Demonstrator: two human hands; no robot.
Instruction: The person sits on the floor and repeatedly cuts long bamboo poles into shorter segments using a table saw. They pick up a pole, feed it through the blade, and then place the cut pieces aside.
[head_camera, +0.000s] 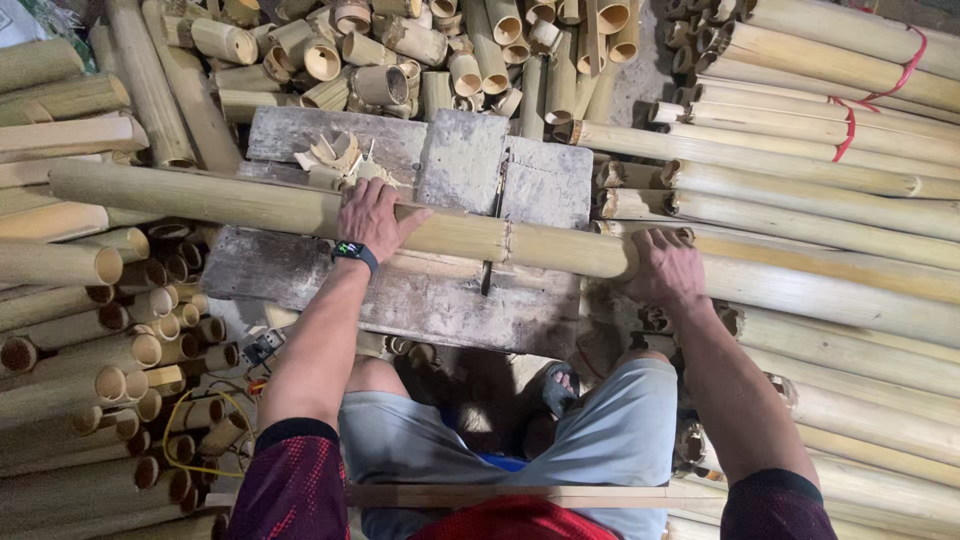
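Bamboo pole (300, 205) lies across the wooden bench (440, 300), left hand (372, 218) pressing on top, right hand (665, 268) in a closed grip on its end.

You have one long pale-yellow bamboo pole (300, 205), lying flat and crosswise on the worn wooden saw bench (450, 300), ringed nodes showing along it, its right cut end under your palm, its left end reaching over stacked pieces

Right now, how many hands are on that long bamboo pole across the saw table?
2. The left hand rests on top of the bamboo pole near its middle; the right hand grips its cut end at the right. No other hands show.
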